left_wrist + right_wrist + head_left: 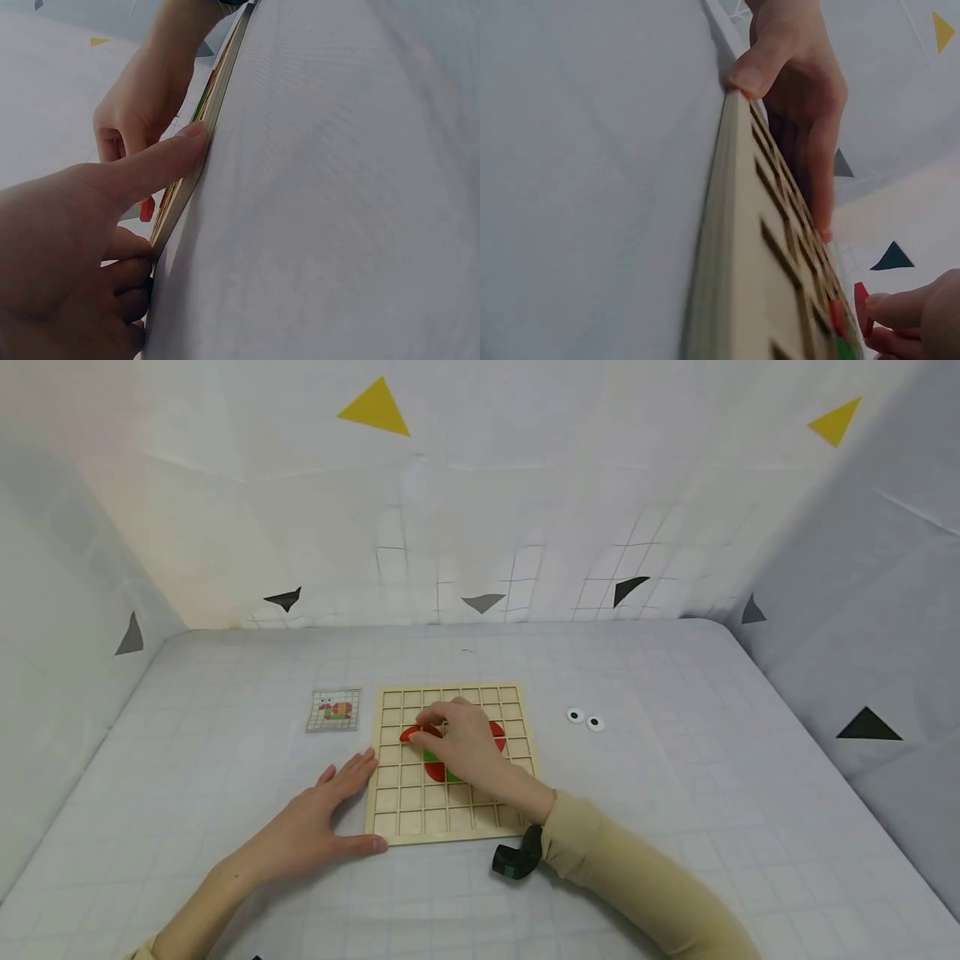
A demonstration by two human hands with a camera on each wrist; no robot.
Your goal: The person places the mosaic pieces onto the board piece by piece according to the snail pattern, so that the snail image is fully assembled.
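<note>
A square wooden grid board (412, 823) lies on the table in the head view. My right hand (467, 739) is over it, pinching a small red curved piece (862, 309) between thumb and fingers at the upper left cells. Red and green pieces (435, 771) lie in the grid beneath and beside that hand, which partly hides them. My left hand (315, 818) rests at the board's left side with fingers spread; its thumb touches the front left corner, as the left wrist view also shows.
Left of the board lies a small card (334, 710) printed with a red and green figure on a grid. Two round eye pieces (595, 724) lie to the right. A black device (517, 858) sits at my right wrist. White cloth walls (480, 485) enclose the table.
</note>
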